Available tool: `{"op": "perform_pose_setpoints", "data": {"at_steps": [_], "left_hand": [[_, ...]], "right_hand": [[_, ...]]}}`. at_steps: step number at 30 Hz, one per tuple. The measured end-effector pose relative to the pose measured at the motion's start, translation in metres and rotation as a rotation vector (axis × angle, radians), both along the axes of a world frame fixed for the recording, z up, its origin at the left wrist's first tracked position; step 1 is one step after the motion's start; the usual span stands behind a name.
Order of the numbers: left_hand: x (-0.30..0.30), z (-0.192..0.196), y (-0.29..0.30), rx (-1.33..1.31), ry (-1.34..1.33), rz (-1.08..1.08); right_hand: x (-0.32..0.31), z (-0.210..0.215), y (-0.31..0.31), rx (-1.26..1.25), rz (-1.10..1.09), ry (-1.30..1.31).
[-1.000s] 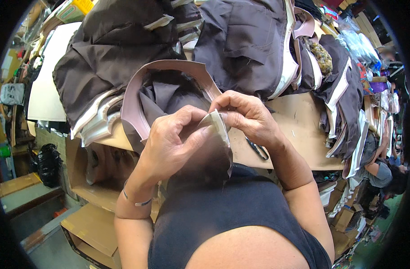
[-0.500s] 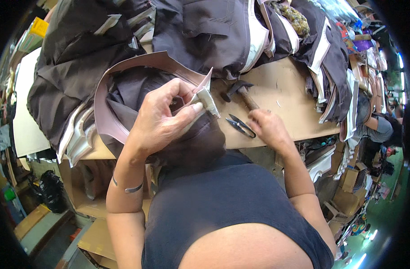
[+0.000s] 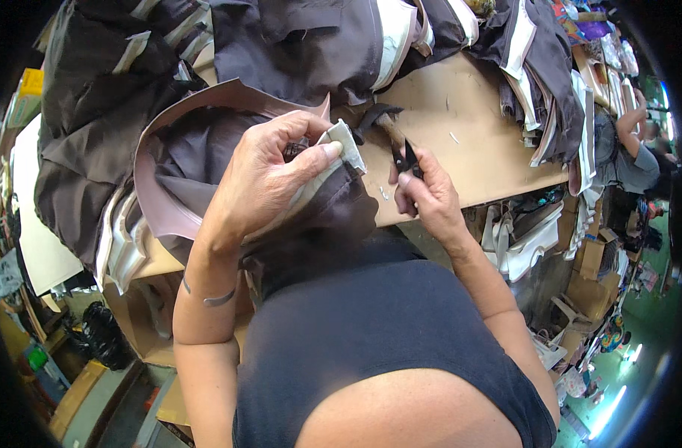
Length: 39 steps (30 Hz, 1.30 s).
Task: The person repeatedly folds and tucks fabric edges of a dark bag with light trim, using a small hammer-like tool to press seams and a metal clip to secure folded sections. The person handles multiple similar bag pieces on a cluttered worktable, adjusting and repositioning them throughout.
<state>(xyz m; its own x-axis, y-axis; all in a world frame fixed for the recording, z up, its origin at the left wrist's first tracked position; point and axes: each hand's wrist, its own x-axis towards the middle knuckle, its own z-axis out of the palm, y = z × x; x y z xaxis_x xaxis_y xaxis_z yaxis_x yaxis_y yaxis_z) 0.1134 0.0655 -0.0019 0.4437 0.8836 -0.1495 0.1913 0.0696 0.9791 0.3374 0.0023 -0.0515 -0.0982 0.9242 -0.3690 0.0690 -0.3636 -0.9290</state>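
Note:
My left hand (image 3: 270,168) pinches the folded, whitish end (image 3: 346,149) of a leather-like piece between thumb and fingers. The piece's pink band (image 3: 156,153) curves away behind that hand, with dark brown lining fabric (image 3: 214,142) gathered inside it and hanging below. In my right hand (image 3: 434,198) is a small pair of black thread snips (image 3: 407,160), blades pointing up and away from me, just right of the folded end. A hammer (image 3: 390,128) with a dark head and wooden handle lies on the table behind the snips, partly covered by them.
Large dark fabric pieces with white-edged strips (image 3: 95,134) are heaped along the back and left of the tan table (image 3: 468,119). More dark pieces (image 3: 550,97) hang at the right. White scraps (image 3: 531,239) sit below the table's right edge. Another person (image 3: 636,160) is at far right.
My right hand has picked up the thread snips from the table and raised them toward the folded end. The hammer is no longer by that hand's fingers. My left hand keeps its pinch.

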Motion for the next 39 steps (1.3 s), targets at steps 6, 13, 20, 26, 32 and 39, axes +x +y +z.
{"op": "perform_pose_setpoints", "data": {"at_steps": [6,13,20,26,32,39], "left_hand": [[0.011,-0.002,-0.004,-0.054,-0.098,0.038],[0.018,-0.012,-0.005,-0.024,-0.094,0.048],[0.022,-0.014,-0.006,0.098,-0.053,0.089],[0.024,-0.014,-0.006,0.143,-0.008,0.102],[0.025,-0.013,-0.006,0.107,0.011,0.08],[0.026,-0.02,-0.009,0.046,-0.049,0.071]], "right_hand": [[-0.023,0.029,0.015,-0.013,0.097,0.3],[-0.031,0.041,0.018,-0.131,0.094,0.263],[-0.033,0.033,0.019,0.082,0.093,0.101],[-0.031,0.019,0.02,0.106,0.1,0.102],[-0.036,0.021,0.021,0.153,0.068,0.147],[-0.033,0.013,0.025,0.191,0.112,0.122]]}}
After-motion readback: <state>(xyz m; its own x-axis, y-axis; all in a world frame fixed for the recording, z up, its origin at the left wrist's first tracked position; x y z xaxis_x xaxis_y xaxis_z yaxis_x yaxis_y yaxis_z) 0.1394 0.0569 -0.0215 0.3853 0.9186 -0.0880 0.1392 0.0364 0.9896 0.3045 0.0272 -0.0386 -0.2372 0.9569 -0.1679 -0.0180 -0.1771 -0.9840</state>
